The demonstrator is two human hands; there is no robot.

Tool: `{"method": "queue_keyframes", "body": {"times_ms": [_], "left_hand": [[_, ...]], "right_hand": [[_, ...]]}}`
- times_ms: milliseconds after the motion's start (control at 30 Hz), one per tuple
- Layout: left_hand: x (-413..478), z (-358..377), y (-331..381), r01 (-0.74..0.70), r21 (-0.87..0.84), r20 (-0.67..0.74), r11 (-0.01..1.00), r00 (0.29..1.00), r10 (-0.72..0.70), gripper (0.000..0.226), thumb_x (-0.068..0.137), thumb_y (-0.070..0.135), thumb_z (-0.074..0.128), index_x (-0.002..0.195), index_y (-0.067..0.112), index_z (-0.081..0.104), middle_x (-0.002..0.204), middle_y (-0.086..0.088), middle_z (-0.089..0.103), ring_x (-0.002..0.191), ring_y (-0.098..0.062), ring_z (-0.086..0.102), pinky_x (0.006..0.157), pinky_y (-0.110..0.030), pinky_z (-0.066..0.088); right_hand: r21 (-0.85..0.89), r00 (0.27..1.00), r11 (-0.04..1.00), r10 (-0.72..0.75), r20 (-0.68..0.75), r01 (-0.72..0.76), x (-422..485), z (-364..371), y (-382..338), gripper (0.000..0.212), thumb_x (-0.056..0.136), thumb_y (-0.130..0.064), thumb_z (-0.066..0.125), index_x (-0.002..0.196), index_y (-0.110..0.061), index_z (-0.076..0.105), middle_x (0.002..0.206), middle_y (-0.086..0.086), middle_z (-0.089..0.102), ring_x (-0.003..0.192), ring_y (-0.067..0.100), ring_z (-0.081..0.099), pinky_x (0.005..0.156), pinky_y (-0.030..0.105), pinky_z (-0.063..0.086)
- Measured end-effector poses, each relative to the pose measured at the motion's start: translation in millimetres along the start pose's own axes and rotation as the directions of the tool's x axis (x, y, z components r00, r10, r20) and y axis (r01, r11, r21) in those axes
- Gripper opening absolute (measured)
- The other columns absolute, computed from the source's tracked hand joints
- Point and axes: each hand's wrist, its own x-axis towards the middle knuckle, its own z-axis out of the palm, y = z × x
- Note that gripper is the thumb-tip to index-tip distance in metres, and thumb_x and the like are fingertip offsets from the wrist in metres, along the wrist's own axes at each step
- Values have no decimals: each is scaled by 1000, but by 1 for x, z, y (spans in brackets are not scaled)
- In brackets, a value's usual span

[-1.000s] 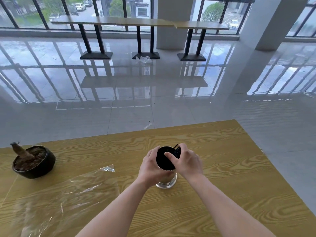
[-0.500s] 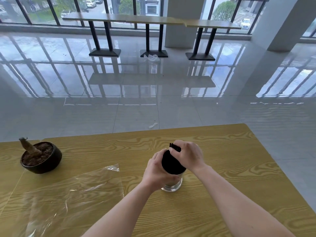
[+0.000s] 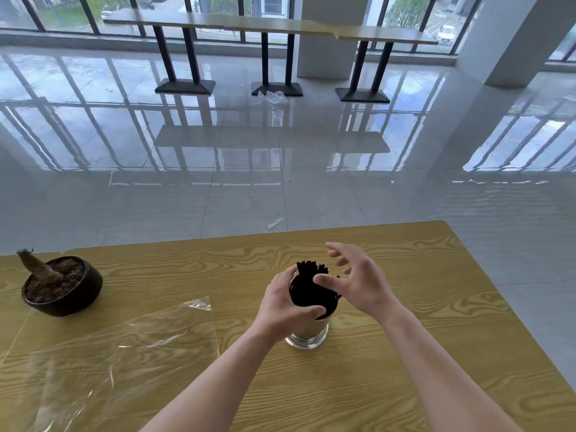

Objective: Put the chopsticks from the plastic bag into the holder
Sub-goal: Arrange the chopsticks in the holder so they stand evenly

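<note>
The left hand (image 3: 285, 302) and black chopsticks (image 3: 311, 289) hide most of the holder (image 3: 307, 333). Left of the holder, the plastic bag (image 3: 103, 360) runs past the picture's edge.

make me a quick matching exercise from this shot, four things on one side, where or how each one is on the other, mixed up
Things:
1. chopsticks
2. plastic bag
3. plant pot
4. left hand

States:
A. lying flat and empty on the table's left side
B. standing bunched in the metal holder
C. wrapped around the holder's rim
D. at the table's far left, holding soil and a cut stump

Pairs: 1-B, 2-A, 3-D, 4-C
</note>
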Motion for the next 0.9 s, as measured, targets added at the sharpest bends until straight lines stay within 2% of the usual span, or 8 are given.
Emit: {"method": "queue_keyframes", "body": {"times_ms": [100, 200, 267, 367, 533, 600, 700, 900], "left_hand": [[7, -1, 4, 37, 28, -7, 999, 999, -37, 103, 63, 43, 86, 150, 28, 33, 145, 8, 43, 136, -11, 37, 114, -39, 34], [14, -1, 5, 57, 53, -11, 997, 998, -57, 98, 69, 38, 86, 150, 25, 33, 144, 6, 44, 136, -11, 37, 113, -35, 32], [18, -2, 6, 47, 58, -13, 997, 999, -47, 82, 72, 32, 84, 143, 25, 45, 138, 8, 49, 131, -11, 42, 110, -33, 35], [19, -3, 6, 11, 46, -11, 999, 1000, -10, 52, 79, 19, 73, 128, 25, 59, 125, 6, 56, 122, -14, 51, 99, -28, 38], [20, -5, 5, -75, 207, -90, 975, 991, 95, 30, 93, 20, 64, 122, 23, 66, 107, 8, 57, 109, -16, 48, 93, -25, 36], [22, -4, 6, -97, 275, -116, 957, 984, 133, 23, 93, 22, 64, 116, 24, 69, 96, 10, 51, 102, -15, 43, 87, -20, 31], [26, -4, 6, -101, 342, -148, 934, 976, 160, 14, 94, 24, 63, 105, 20, 71, 92, 7, 48, 98, -16, 39, 87, -23, 35], [30, -10, 9, -93, 329, -157, 940, 976, 152, 15, 95, 22, 62, 88, 14, 73, 82, 2, 49, 90, -22, 46, 77, -29, 38]], "right_hand": [[34, 997, 998, 46, -66, -44, -29, -7, 15, 109, 57, -91, 60, 147, -32, 42, 122, -16, 55, 99, -2, 55, 75, 19, 48], [-18, 989, 989, 147, -27, -147, -43, -4, 21, 117, 53, -89, 62, 151, -29, 37, 97, -10, 56, 76, 4, 52, 62, 20, 47], [-29, 977, 977, 211, 35, -210, -42, 4, 19, 102, 60, -75, 74, 144, -25, 48, 77, -6, 58, 65, 8, 52, 58, 24, 49], [-64, 983, 981, 185, 2, -184, -29, 16, 12, 57, 76, -54, 78, 122, -21, 68, 65, -8, 60, 57, 7, 54, 53, 22, 45], [-142, 991, 981, 128, -31, -131, -5, 24, -6, 26, 89, -37, 71, 113, -27, 74, 83, -13, 71, 78, 11, 66, 59, 16, 41], [-175, 993, 978, 117, -6, -116, 0, 26, -11, 20, 90, -35, 70, 108, -27, 74, 94, -9, 76, 87, 15, 69, 67, 25, 52], [-195, 990, 973, 136, 39, -127, 7, 28, -17, 15, 91, -32, 67, 101, -22, 73, 91, -3, 76, 85, 19, 69, 72, 37, 57], [-119, 979, 979, 175, 101, -163, 21, 22, -22, 16, 89, -33, 72, 99, -21, 76, 89, -4, 74, 85, 15, 66, 68, 25, 50]]}}
